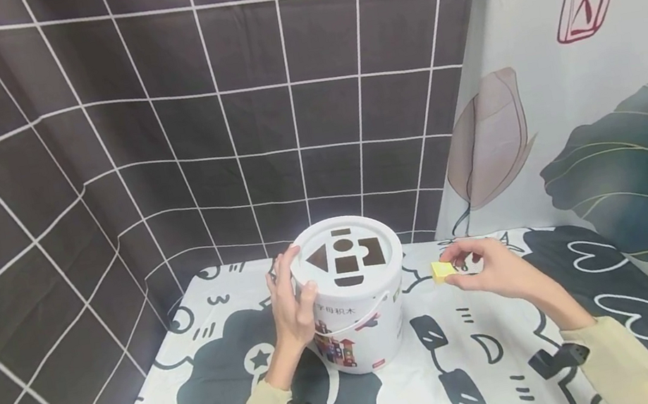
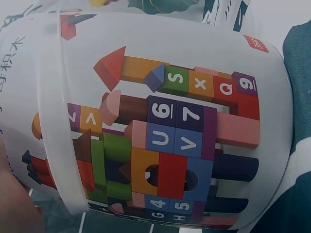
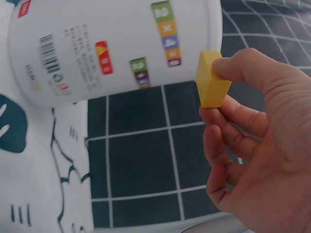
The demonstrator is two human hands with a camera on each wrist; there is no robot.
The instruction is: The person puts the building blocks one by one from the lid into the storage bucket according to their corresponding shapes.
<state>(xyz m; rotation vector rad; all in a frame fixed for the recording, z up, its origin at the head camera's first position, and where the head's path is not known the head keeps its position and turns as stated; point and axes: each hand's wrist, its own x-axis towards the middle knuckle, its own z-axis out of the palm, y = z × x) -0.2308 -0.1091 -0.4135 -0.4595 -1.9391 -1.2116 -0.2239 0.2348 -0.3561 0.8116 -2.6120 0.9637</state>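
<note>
A white bucket point(image 1: 356, 336) with printed building-block pictures stands upright on the cloth. Its white lid point(image 1: 308, 289) has several cut-out holes: a triangle, a circle, rectangles and a notched shape. Against the bucket's left side rests my left hand point(image 1: 292, 307), fingertips at the lid's rim and thumb lying along the front. My right hand point(image 1: 489, 268) is off to the right of the bucket, pinching a small yellow block point(image 3: 213, 80) between thumb and fingers. In the right wrist view the block has flat faces and overlaps the bucket's edge; contact cannot be told.
A thin white handle point(image 2: 53, 111) hangs across the bucket's front. Beneath lies a black-and-white cartoon cloth point(image 1: 460, 322). Behind it rises a dark curtain point(image 1: 260, 127) with a white grid, and a leaf-patterned curtain point(image 1: 551, 99) hangs at the right.
</note>
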